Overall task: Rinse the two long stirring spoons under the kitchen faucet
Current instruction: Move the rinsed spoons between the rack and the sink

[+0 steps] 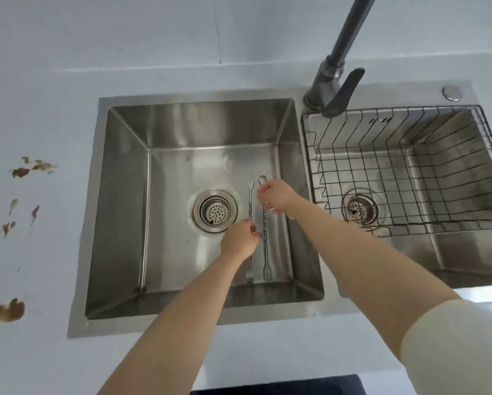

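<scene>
While left hand point(239, 242) pinches one spoon point(250, 195), right hand point(276, 196) pinches another point(265, 238).

Two bare forearms reach from the bottom edge to mid-frame. The left hand point(239, 242) pinches one long spoon point(250, 201) in curled fingertips; the right hand point(277, 196), just above and right, pinches the other spoon point(265, 246).

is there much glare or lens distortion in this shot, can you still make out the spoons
Head view: wide-angle lens splays the sink rim and stretches the forearms; soft even light, a dull sheen on the basin's back wall, no hard glare; left spoon and right spoon are legible, slightly soft.
</scene>
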### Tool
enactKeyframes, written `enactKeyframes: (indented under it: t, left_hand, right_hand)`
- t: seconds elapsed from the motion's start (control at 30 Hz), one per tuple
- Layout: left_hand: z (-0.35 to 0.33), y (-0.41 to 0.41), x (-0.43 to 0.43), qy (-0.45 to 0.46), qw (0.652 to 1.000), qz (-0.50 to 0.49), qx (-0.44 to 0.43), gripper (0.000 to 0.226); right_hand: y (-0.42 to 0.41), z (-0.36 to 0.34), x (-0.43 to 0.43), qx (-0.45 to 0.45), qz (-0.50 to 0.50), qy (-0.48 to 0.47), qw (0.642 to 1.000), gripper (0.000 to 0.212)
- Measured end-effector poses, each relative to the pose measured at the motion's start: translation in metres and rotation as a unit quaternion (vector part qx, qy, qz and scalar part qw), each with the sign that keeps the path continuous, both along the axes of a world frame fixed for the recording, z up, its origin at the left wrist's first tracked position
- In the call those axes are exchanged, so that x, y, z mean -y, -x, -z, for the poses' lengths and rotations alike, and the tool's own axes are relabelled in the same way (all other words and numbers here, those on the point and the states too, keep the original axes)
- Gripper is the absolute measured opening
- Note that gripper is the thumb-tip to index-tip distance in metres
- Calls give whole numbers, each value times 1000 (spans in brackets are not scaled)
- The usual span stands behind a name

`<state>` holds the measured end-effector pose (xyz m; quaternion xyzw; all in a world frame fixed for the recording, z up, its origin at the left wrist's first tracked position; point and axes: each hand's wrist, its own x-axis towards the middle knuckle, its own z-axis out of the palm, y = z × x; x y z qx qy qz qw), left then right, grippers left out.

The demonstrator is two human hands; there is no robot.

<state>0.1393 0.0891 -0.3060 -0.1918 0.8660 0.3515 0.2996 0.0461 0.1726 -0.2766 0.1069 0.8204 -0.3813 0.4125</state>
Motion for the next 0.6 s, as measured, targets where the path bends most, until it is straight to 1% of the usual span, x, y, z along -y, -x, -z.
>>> enactKeyframes:
  t: [0.03,0.07,0.13,0.2,0.33,0.43,0.6]
  left_hand:
    - [7,-2,-3,1,1000,5,13,25]
    - [14,-2,-6,3,1000,12,27,26]
    - [26,-3,-11,12,998,25,51,28]
    - [36,-4,-16,23,997,39,57,28]
    - [50,2,-23,32,997,60,43,25]
    - [55,7,-27,32,998,46,23,24]
    - [58,9,-29,9,1000,7,29,25]
  right_hand:
    - [-2,12,2,0,-16,-24,1000,28]
    - [-4,23,4,3,-27,-47,999,31]
    - [-9,42,6,-1,-38,-91,995,23]
    - [-16,54,6,-3,-33,-130,991,14]
    - [-26,72,5,-32,-52,-184,981,10]
    - [-30,86,5,-66,-51,-205,975,16]
    - [-30,91,7,-74,-47,-211,973,19]
